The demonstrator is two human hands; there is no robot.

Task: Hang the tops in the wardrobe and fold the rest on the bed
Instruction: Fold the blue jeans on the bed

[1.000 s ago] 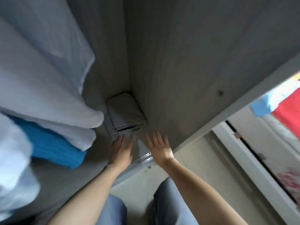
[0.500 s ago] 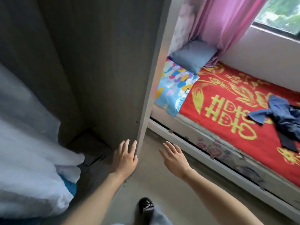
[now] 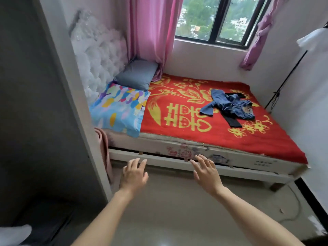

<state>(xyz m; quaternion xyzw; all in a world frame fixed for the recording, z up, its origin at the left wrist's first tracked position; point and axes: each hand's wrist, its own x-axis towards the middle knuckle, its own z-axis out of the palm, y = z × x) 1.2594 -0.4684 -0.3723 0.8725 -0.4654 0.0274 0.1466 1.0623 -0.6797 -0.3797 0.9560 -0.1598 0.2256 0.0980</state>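
Denim garment (image 3: pixel 229 105), blue and crumpled, lies on the far right part of the bed (image 3: pixel 248 167), on top of a black garment (image 3: pixel 233 121) whose end sticks out toward the near side; both rest on the red and gold blanket (image 3: pixel 177 135), well apart from the hands.

A second ago the view looked down into the wardrobe (image 3: pixel 35 103), with both hands low by its floor near a folded grey cloth; now the view has swung right to the bed, and the wardrobe's side panel fills the left. The left hand (image 3: pixel 134 176) and right hand (image 3: pixel 206 173) hang in the air before the bed frame, fingers spread and relaxed, holding nothing. I judge that the wardrobe visit is over and these two pieces are what is left to sort; whether the denim piece is a top or trousers I cannot tell from here.

Around: a grey pillow (image 3: pixel 137 74) and a bright patterned pillow (image 3: pixel 117 107) at the left end by the tufted headboard (image 3: pixel 97 50); pink curtain (image 3: pixel 150 32) beside the window (image 3: pixel 221 18); a pink cloth (image 3: pixel 103 150) between wardrobe and bed; a white garment (image 3: pixel 314 39) above a thin black stand (image 3: pixel 287 77) at far right; a white cable (image 3: pixel 292 206) on the floor to the right. Open floor lies between the hands and the bed; the clothes sit far in, so a reach across the blanket seems needed.
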